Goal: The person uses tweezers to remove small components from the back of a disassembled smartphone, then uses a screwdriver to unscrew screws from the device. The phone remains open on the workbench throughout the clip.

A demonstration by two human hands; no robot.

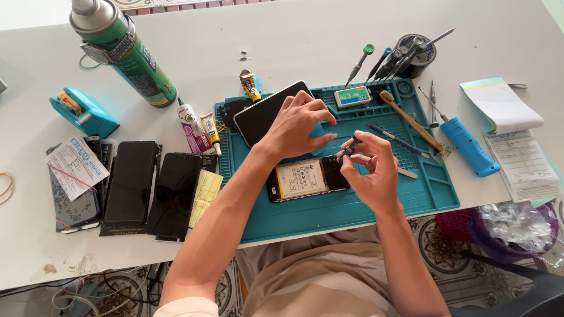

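Note:
An opened phone (302,179) lies back-up on the teal work mat (352,205), its pale battery and dark boards exposed. My right hand (370,170) pinches a small dark screwdriver (351,147) whose tip points down at the phone's right end. My left hand (296,123) rests with spread fingers on a black phone back cover (261,114) lying just behind the opened phone.
Several dark phones and screens (132,185) lie at the left beside a tape dispenser (85,111) and a green spray can (126,50). Glue tubes (197,126), a brush (411,120), a blue tool (470,147), a cup of screwdrivers (414,53) and paper pads (511,129) surround the mat.

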